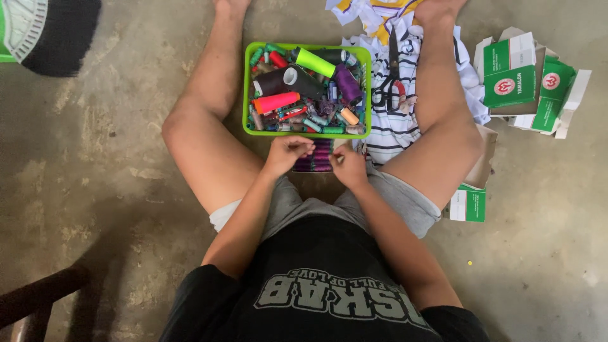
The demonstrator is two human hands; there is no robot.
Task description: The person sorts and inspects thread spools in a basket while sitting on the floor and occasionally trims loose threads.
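1. Left hand (288, 154) is curled, fingers bunched at the left end of a small box of purple thread spools (315, 156) and apparently pinching its edge; the exact grip is too small to tell.
2. Right hand (349, 166) is likewise closed loosely, fingertips pressed at the box's right end.
3. That box lies on the floor between the person's legs, directly ahead of both hands and just below the near rim of the green tray (306, 133). Its long axis runs left to right, so each hand meets one end (neither is clearly nearer).
4. Beyond it, the tray is heaped with spools and cones: a lime cone, a pink one, a dark one, a purple one, and many small reels.
5. To the right of the tray, black-handled scissors (391, 73) lie on striped and white fabric (387, 133) under the right leg.
6. Farther right, green-and-white cartons (525, 79) sit open on the concrete floor (114, 139), with one more beside the right thigh.
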